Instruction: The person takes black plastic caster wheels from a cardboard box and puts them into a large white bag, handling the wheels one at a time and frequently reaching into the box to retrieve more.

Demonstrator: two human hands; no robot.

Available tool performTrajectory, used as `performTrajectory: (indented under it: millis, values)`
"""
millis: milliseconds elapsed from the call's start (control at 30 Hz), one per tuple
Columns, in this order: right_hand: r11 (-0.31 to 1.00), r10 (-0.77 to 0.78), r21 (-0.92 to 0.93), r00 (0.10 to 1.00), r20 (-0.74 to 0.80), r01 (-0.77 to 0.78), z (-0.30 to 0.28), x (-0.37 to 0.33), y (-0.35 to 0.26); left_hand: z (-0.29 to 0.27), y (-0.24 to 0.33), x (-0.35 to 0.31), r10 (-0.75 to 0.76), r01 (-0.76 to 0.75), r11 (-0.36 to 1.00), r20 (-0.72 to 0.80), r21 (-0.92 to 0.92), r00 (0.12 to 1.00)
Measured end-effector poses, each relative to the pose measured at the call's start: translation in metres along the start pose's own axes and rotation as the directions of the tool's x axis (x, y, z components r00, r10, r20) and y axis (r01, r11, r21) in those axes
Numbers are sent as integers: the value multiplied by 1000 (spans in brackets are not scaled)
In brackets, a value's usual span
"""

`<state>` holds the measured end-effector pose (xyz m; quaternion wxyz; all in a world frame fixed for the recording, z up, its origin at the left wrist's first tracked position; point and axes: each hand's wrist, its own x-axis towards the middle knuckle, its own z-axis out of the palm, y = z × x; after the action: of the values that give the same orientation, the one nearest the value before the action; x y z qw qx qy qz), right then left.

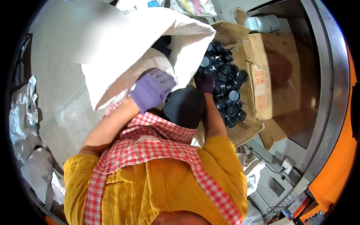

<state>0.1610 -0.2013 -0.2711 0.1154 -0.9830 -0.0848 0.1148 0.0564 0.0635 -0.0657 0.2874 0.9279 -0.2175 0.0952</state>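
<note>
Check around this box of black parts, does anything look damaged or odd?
Yes: the cardboard panel right of the jumbled black parts has a ragged-looking edge and a dark blotch, unlike the plainer brown around it. I can't tell whether that blotch is stain or shadow.

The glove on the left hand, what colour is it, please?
The glove on the left hand is light purple, clearest in the head view.

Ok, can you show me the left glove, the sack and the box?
Left glove point(153, 88): head view, on the back of the hand.
Sack point(122, 66): head view, on its white side.
Box point(246, 95): head view, on bare cardboard.
</note>
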Motion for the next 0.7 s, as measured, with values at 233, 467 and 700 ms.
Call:
performTrajectory:
  millis: [233, 467, 700]
  values:
    - [815, 235, 549, 761, -605, 185, -153, -79, 16, -16, 14, 9, -326, 396, 728, 225, -560, 918]
    - [588, -642, 260, 638, -426, 766, -250, -194, -96, -9, 81, 6, 250, 110, 614, 325, -782, 912]
    - [620, -676, 551, 737, 13, 558, -237, -224, -111, -32, 89, -47, -66, 570, 4, 569, -821, 820]
